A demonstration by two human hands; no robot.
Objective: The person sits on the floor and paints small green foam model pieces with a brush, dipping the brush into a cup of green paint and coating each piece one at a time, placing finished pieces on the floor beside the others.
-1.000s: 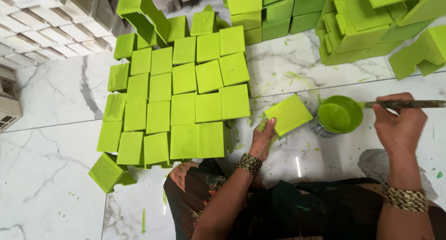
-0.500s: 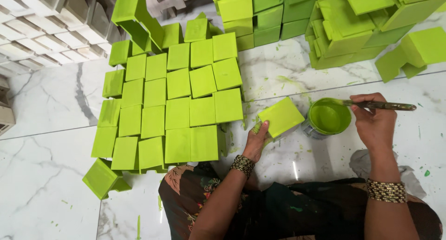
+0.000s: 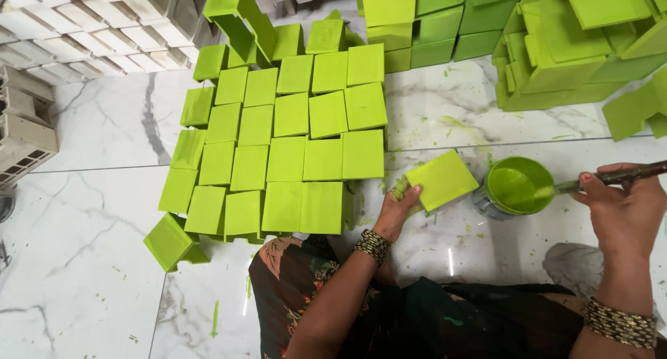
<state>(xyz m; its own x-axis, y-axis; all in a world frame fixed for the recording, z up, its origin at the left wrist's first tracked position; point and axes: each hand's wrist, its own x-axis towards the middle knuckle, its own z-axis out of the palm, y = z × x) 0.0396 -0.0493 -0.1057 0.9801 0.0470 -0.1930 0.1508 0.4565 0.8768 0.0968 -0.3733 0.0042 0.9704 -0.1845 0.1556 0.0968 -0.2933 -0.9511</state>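
Marble floor: white with grey veins, flecked with green drips; everything here sits on it.
Stacked green blocks: 2 heaps along the far edge, 1 in the middle and 1 at the right, too jumbled to count.
Unpainted pieces: pale grey-white, packed in rows at the far left; the number runs out of view.
Drying grid: about 24 lime-green blocks laid flat, edge to edge in 5 ragged rows, plus 1 block tipped loose at the near left corner.
Block in hand: 1 square lime-green slab, tilted, between the grid and the paint tin, just beside the tin.
Handling: it looks stiff and light enough for 1 hand. The top face looks wet, so I judge it slippery and easy to smear; the safe hold is the left edge and the underside, never the painted face.
Paint tin: 1 round tin, full of green paint, standing on the floor.
Brush: 1 dark-handled brush, its tip dipped in the tin.
Left hand: fingers closed on the slab's near left edge, paint on the fingertips, 1 beaded bangle on the wrist.
Right hand: closed around the brush handle, holding it almost level; 1 bangle on the wrist.
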